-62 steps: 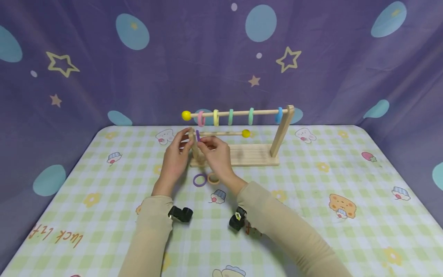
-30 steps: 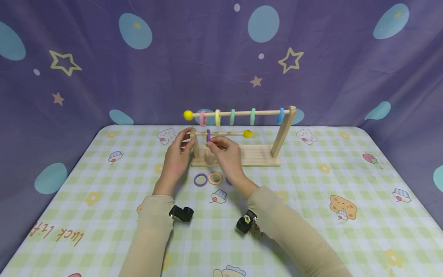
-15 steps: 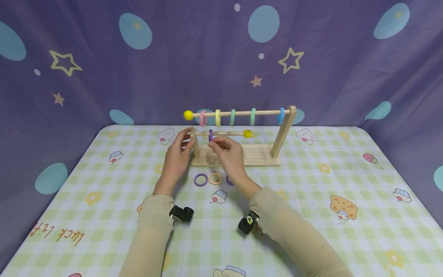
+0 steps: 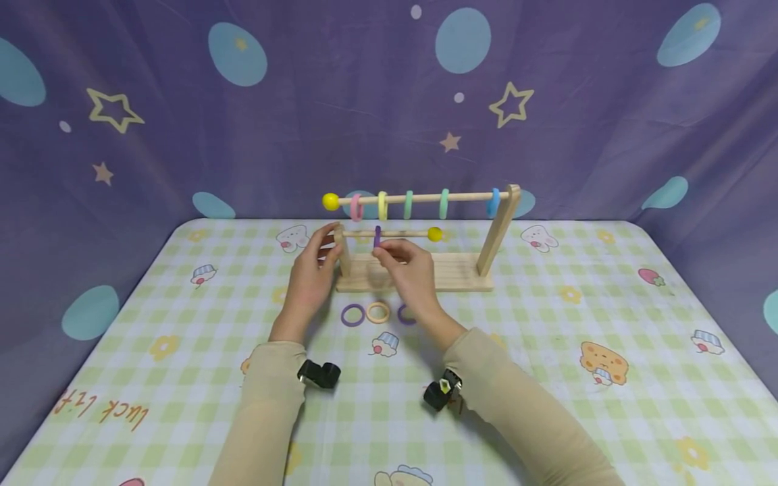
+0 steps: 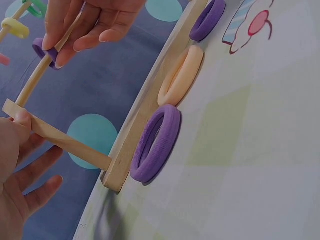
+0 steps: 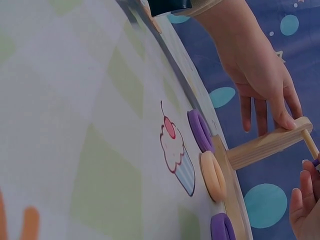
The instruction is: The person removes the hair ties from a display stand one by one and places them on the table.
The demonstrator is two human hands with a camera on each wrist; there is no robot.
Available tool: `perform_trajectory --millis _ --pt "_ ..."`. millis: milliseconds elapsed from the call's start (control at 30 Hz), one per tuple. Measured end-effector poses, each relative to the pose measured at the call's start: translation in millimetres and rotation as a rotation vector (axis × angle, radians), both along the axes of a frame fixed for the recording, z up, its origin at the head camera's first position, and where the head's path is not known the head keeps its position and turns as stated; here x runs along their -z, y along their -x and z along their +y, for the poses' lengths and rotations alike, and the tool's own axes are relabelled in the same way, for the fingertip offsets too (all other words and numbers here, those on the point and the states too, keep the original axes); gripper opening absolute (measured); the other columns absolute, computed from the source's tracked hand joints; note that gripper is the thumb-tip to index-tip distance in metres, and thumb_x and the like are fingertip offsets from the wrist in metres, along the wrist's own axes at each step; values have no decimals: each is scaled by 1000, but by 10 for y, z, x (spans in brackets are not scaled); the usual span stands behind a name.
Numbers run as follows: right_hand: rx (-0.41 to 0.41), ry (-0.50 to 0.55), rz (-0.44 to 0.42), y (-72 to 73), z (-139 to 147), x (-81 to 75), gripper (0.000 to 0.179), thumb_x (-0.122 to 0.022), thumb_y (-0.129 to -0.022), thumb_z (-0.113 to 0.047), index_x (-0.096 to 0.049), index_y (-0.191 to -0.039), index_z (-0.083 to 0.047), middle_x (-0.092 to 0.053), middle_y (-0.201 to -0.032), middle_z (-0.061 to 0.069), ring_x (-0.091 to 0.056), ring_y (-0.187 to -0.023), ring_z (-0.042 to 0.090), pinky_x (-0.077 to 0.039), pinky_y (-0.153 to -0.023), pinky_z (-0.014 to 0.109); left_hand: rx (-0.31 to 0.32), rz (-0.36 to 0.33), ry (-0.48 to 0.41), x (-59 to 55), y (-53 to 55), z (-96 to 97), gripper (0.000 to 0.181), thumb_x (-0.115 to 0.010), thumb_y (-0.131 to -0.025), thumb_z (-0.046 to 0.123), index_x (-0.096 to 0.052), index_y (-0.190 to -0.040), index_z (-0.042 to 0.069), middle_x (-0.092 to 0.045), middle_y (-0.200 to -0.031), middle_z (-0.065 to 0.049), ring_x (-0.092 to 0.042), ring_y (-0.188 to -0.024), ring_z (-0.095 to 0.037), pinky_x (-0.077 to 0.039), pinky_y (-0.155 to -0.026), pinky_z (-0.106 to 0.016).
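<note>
A wooden rack [image 4: 452, 271] has a short post on the left and a tall one on the right, each bearing a rod. My left hand [image 4: 308, 275] grips the top of the short post [image 6: 265, 145], thumb on the near side. On the lower rod [image 4: 404, 234] hangs a purple hair tie [image 4: 377, 236], its lower edge pinched between the thumb and finger of my right hand [image 4: 412, 271]. In the left wrist view the rod passes through this purple loop [image 5: 38, 46]. Pink, yellow [image 4: 382, 206], green and blue hair ties hang spaced out along the upper rod.
Before the rack base lie a purple hair tie [image 4: 352, 315], a light orange one [image 4: 378, 312] and another purple one [image 4: 405, 314], partly behind my right wrist. Yellow balls cap the lower rod [image 4: 434, 234] and upper rod [image 4: 331, 202]. A checked cloth [image 4: 547, 418] covers the table.
My right hand has slid the purple hair tie rightward along the lower rod, from beside the short post to nearer its middle. My left hand has stayed at the post.
</note>
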State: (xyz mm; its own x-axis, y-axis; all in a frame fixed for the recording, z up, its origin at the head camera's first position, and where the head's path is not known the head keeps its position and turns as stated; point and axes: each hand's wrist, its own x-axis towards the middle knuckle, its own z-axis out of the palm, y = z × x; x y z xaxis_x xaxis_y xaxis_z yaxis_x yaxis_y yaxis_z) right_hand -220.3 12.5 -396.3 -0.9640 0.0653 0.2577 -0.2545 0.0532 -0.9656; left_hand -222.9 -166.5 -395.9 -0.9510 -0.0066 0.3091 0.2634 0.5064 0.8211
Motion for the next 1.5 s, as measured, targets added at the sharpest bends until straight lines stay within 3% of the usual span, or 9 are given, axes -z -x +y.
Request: perform_trajectory --millis 133,367,933,1067,1200,1500 --pt "5 -11 -5 1 34 -5 17 -77 -87 -12 -74 -98 0 -75 -89 9 -67 -89 41 -56 -76 41 1 3 -4 5 2 -2 44 -52 -104 16 -45 -147 11 -57 -135 -17 -58 -117 -33 -47 -96 -43" --pt "0 30 13 -3 84 11 17 -77 -87 -10 -73 -98 2 -74 -90 12 -67 -89 45 -53 -81 58 -2 12 -9 14 15 -3 44 -53 -104 16 -46 -147 12 -58 -134 -17 -59 -116 -31 -48 -95 -42" --pt "20 28 -12 -15 173 46 21 -78 -87 -12 -73 -100 3 -75 -90 12 -67 -89 43 -52 -78 59 1 11 -17 26 21 -9 44 -53 -104 17 -46 -147 12 -58 -133 -16 -59 -116 -31 -48 -95 -42" --pt "28 22 -20 -13 194 60 21 -77 -87 -13 -73 -101 2 -75 -91 11 -67 -89 43 -54 -77 55 -2 11 -9 30 22 -9 43 -53 -104 17 -46 -146 13 -58 -134 -16 -59 -116 -31 -48 -96 -42" --pt "29 22 -37 -23 212 62 21 -77 -88 -14 -73 -102 1 -74 -94 13 -67 -90 41 -57 -74 43 -2 6 -8 23 13 -10 43 -53 -104 19 -46 -147 16 -58 -134 -15 -59 -116 -30 -48 -96 -42" --pt "42 34 -55 -14 259 80 21 -77 -88 -14 -73 -102 1 -75 -93 12 -67 -91 42 -56 -78 48 -5 6 3 22 11 -9 44 -53 -104 18 -45 -147 15 -58 -134 -16 -59 -117 -31 -48 -96 -42"
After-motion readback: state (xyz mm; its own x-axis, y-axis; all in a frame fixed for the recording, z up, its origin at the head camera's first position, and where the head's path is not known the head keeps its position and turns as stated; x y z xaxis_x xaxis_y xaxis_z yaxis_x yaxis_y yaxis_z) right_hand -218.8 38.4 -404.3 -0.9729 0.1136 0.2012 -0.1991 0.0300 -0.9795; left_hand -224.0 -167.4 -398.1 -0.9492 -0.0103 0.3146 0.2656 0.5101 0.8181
